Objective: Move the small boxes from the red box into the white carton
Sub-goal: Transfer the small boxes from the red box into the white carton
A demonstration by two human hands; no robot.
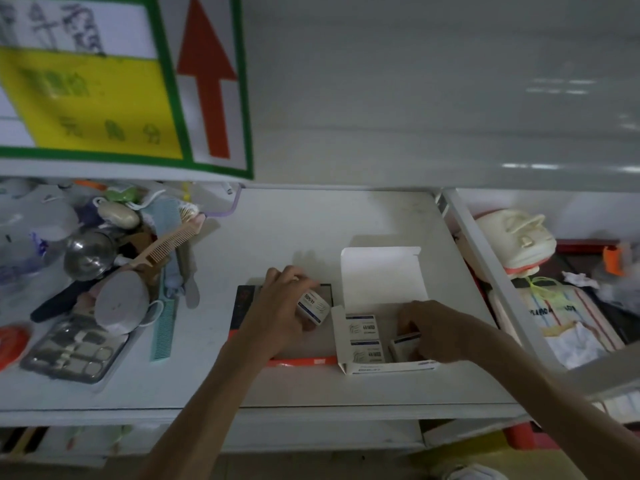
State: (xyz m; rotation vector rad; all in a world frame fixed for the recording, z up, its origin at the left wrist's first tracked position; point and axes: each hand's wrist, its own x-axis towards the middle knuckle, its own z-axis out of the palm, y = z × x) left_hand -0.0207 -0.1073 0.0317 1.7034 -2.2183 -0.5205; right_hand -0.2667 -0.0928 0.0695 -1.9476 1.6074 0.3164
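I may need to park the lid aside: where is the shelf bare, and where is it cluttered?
Bare shelf lies behind the red box and white carton, up to the back wall. A bare strip runs along the front edge. Crowded: the left side, with combs, a metal ball and a grooming kit.

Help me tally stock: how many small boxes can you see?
4: one in the left hand over the red box, two flat in the white carton, one under the right hand. Hands may hide more.

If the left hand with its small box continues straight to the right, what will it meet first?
Probably the side flap of the white carton, which stands just right of the left hand and its small box. Height is unclear, so it might pass over.
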